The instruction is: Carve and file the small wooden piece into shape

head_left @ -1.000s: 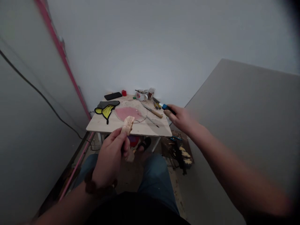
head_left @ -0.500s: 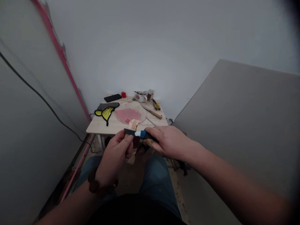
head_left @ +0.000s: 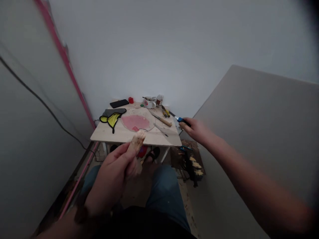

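My left hand point(head_left: 122, 162) is closed around a small pale piece of wood point(head_left: 137, 141), its brown-marked end sticking up past my fingers. Out to the right, my right hand point(head_left: 195, 128) grips the dark handle of a utility knife point(head_left: 181, 120) with a blue collar. The knife's blade points up and left, beyond the table's right edge. On the small wooden table point(head_left: 104, 134) lies a round pink-centred mat point(head_left: 137, 122). Right of the mat are a wooden-handled knife point(head_left: 164, 121) and a thin metal tool point(head_left: 161, 130).
At the back stand a white mug point(head_left: 149, 103), a glass jar point(head_left: 159, 100), a red cap point(head_left: 131, 100) and a black phone point(head_left: 119, 103). A grey-yellow cloth piece point(head_left: 112, 118) lies left, yellow-handled pliers point(head_left: 165, 113) right. A low brown surface point(head_left: 199, 156) holds wood scraps. A white panel point(head_left: 261, 132) stands right.
My right hand has moved the utility knife away from the wood, to the right and slightly up. My left hand has turned the wood and drawn it a little closer.
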Demonstrator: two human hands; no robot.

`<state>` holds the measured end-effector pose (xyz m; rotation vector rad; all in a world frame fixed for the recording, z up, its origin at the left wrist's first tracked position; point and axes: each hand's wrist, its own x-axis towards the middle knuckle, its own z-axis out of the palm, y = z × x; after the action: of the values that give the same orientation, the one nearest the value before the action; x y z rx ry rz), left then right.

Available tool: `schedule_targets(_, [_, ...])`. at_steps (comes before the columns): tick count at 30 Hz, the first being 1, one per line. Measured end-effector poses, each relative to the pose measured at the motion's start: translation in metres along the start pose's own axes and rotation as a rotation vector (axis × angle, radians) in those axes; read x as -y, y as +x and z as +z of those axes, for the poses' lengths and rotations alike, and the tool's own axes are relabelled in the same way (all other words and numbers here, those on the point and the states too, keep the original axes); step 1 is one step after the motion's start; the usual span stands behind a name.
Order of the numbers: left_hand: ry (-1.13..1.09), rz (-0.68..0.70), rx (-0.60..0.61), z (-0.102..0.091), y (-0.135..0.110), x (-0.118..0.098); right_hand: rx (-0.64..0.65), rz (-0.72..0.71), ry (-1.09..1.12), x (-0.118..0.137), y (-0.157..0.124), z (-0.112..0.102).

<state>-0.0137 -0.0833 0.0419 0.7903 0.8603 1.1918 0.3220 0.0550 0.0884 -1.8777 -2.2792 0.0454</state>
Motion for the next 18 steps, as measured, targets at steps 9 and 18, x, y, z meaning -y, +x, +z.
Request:
schedule_targets(9, [0.126, 0.068, 0.023, 0.002, 0.023, 0.012, 0.099, -0.523, 0.083, 0.093, -0.058, 0.0])
schedule_targets(18, [0.154, 0.085, -0.051, 0.003, 0.01, 0.011, 0.063, -0.452, -0.003, 0.085, -0.041, 0.011])
